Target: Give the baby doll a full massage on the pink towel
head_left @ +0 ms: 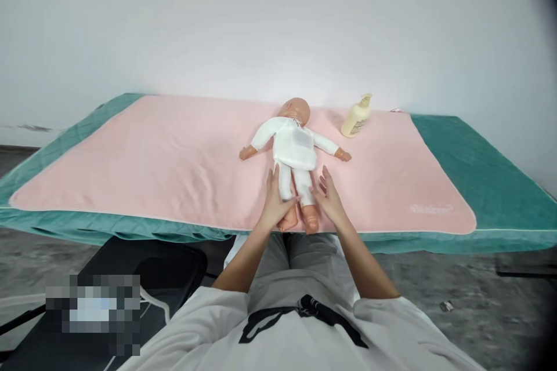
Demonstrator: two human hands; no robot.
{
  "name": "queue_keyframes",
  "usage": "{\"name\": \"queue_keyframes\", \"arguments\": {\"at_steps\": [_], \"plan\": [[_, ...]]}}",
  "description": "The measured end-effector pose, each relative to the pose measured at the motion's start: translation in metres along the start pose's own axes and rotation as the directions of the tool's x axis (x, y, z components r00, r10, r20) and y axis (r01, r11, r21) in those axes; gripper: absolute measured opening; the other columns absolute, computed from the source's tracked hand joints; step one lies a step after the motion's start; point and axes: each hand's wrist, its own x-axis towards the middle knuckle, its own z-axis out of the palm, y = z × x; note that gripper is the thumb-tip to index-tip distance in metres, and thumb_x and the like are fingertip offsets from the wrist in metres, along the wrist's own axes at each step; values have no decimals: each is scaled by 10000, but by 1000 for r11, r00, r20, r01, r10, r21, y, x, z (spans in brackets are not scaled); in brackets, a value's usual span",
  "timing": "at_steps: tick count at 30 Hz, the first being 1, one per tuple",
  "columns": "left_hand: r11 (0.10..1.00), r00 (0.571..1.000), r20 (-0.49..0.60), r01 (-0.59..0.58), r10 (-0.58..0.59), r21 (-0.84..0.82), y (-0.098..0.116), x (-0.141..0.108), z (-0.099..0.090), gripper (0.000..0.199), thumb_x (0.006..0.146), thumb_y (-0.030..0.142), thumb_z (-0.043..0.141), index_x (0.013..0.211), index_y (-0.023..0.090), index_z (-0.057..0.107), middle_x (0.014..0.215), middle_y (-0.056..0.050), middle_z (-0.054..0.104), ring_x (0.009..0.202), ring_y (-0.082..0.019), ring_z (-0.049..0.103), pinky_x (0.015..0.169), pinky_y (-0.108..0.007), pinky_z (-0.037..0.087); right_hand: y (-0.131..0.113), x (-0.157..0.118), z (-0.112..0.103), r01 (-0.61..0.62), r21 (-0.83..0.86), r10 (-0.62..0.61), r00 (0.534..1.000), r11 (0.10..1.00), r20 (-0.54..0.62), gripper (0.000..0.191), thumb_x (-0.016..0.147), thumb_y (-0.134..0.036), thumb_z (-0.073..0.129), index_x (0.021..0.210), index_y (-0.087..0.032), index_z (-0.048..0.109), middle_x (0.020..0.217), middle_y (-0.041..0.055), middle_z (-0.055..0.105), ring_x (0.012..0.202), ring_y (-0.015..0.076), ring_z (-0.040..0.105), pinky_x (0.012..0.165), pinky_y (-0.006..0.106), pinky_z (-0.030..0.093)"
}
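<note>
A baby doll (295,142) with a white cloth body and bare plastic head, hands and feet lies on a pink mat (209,168), its head away from me and its arms spread. Beside the leg on the left is my left hand (276,200), fingers apart, its thumb by the lower leg. My right hand (329,197) is at the outer side of the other leg, fingers spread and curved, holding nothing. Whether either hand touches the doll is hard to tell. To the right of the doll's head stands a cream pump bottle (357,119).
The pink mat covers most of a table with a green cloth (478,171), against a pale wall (261,23). A dark chair (161,272) stands at the lower left, partly blurred out. A small object (446,305) lies on the grey floor.
</note>
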Motion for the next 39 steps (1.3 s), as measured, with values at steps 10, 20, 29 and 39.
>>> {"name": "queue_keyframes", "arguments": {"at_steps": [10, 20, 29, 39], "plan": [[992, 995, 13, 102, -103, 78, 0, 0, -15, 861, 759, 175, 697, 1526, 239, 313, 1643, -108, 213, 1544, -319, 94, 1248, -543, 165, 27, -27, 20, 51, 13, -51, 998, 999, 39, 933, 795, -436, 689, 1565, -222, 207, 1638, 124, 236, 1503, 279, 309, 1241, 502, 286], [921, 967, -110, -178, 228, 348, 17, 32, -25, 345, 915, 312, 588, 1248, 223, 607, 1275, -95, 641, 1235, -253, 567, 1087, -467, 433, 6, 26, 8, 346, -146, -370, 906, 927, -204, 250, 909, -269, 511, 1038, -206, 716, 1136, 99, 699, 1114, 231, 632, 1053, 447, 473], [717, 864, 206, -498, 460, 488, 16, 124, -18, 301, 947, 297, 492, 669, 204, 559, 688, -32, 616, 750, -198, 557, 765, -363, 457, 1, 88, 21, 523, -113, -535, 828, 845, -169, 288, 770, -93, 466, 778, -221, 724, 856, 38, 693, 911, 202, 621, 879, 370, 501], [719, 898, 224, -437, 378, 540, 2, 124, -12, 325, 930, 307, 480, 633, 205, 563, 671, -37, 617, 731, -192, 559, 771, -353, 438, 12, 91, 28, 462, -88, -470, 871, 883, -143, 285, 766, -108, 461, 745, -235, 716, 846, 27, 692, 896, 198, 624, 904, 367, 488]]}}
